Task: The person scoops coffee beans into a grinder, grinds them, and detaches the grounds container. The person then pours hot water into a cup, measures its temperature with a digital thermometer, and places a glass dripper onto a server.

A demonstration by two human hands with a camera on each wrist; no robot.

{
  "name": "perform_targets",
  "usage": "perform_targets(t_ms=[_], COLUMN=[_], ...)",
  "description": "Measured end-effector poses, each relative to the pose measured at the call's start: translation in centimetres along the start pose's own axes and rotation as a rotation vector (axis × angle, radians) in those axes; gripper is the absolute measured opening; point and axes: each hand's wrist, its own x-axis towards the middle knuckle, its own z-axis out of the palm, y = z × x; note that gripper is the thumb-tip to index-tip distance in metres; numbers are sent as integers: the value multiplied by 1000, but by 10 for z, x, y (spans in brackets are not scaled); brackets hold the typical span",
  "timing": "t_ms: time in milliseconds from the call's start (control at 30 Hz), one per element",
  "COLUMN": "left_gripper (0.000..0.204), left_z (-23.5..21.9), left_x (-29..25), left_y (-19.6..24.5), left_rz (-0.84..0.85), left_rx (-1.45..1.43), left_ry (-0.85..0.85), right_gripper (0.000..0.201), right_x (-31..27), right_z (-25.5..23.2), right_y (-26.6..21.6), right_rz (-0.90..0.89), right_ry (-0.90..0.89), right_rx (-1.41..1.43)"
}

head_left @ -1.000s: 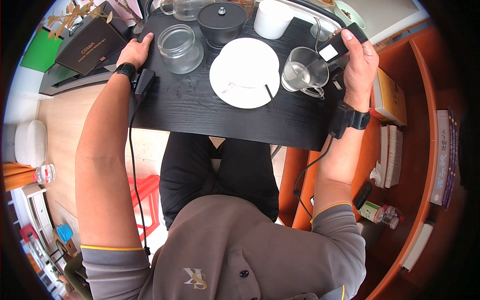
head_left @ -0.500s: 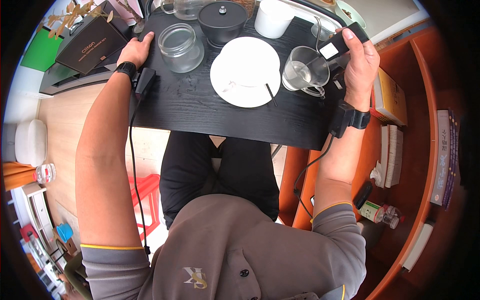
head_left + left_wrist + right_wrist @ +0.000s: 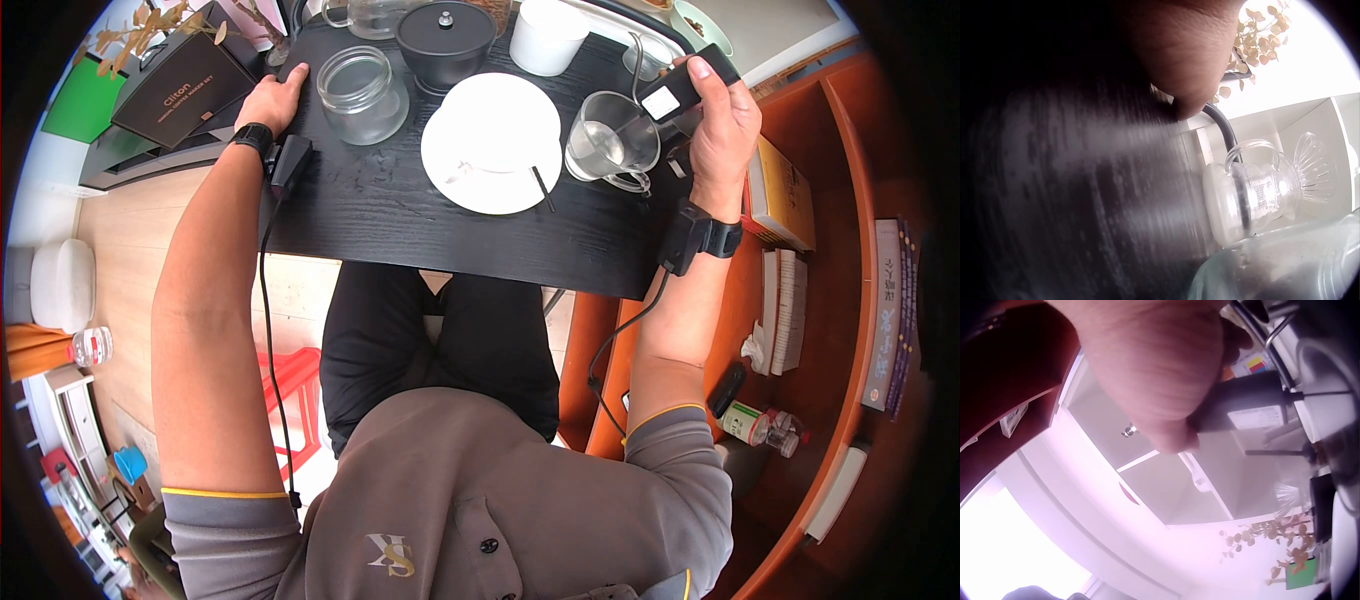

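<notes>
- Left hand (image 3: pixel 270 103), left of the plate (image 3: pixel 488 150): thumb at the bench (image 3: pixel 400 210) edge, perhaps for support; finger curl can't be told.
- Glass mug (image 3: pixel 590 155), right of the plate, probably handy for the device.
- Right hand (image 3: pixel 725 130), farther right: grips the black device (image 3: pixel 675 92), thumb on top, likely for control.
</notes>
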Motion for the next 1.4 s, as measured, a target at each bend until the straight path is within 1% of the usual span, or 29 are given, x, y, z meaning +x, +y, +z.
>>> perform_targets(t_ms=[100,300,433,533,633,700,800,900,1033,1100,1200,1400], left_gripper=[91,91,91,92,92,92,92,92,92,92,92,93], left_z=[0,1,3,0,1,3,1,-2,-2,-1,-1,-3], left_x=[1,3,5,2,2,5,3,0,-1,1,0,-2], left_y=[-1,-2,-4,-1,-1,-3,-2,0,1,0,0,2], left_rz=[-3,0,15,14,10,11,21,3,3,3,10,-1], left_rx=[7,4,7,4,2,3,1,6,5,8,10,2], left_ry=[-11,-17,-15,-14,-17,-15,-10,-25,-26,-24,-22,-29], right_gripper=[23,22,23,23,24,23,22,21,22,22,22,24], right_x=[0,-1,0,-1,0,1,-1,1,0,0,1,0], right_z=[-1,2,-2,2,-1,-2,2,-2,0,2,0,1], right_y=[1,-3,4,-3,1,3,-3,2,0,-2,5,1], right_rz=[8,-2,14,-12,6,20,-4,27,12,0,12,10], right_ry=[12,33,2,14,22,-2,20,3,4,26,5,20], right_rx=[-40,-32,-17,-20,-45,-12,-43,-29,-6,-45,-6,-42])
